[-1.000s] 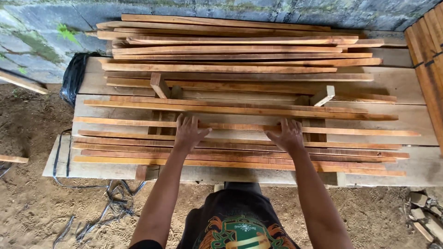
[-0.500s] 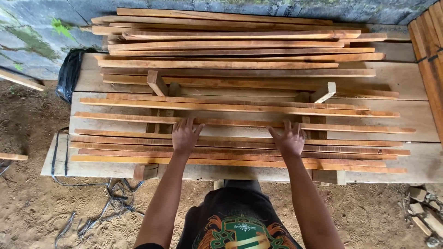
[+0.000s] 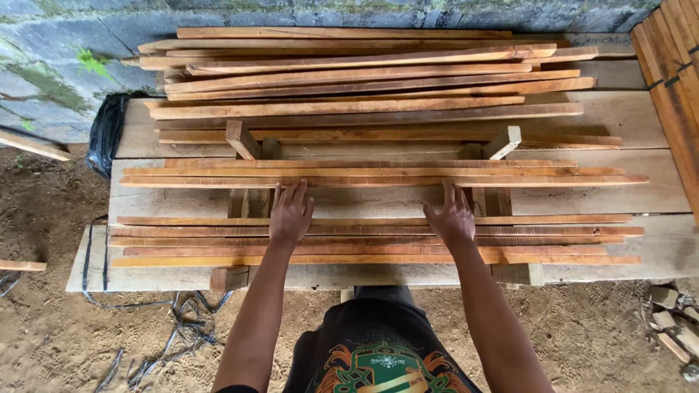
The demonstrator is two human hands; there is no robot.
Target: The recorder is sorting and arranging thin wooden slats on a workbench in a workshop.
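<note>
Both hands are laid flat, fingers spread and gripping nothing, over wooden slats on a plank workbench. The fingertips of the left hand and of the right hand are pressed against the near edge of a long slat, which lies crosswise over the middle of the workbench, tight against two more slats on its far side. The palms are rested on a near row of slats packed side by side along the front edge of the workbench. Between that row and the long slat a strip of bare bench is seen. Two short upright blocks are seen just beyond the grouped slats, and a loose pile of slats is heaped at the back of the workbench, against a stone wall. A black bag is wedged at the left end of the workbench.
</note>
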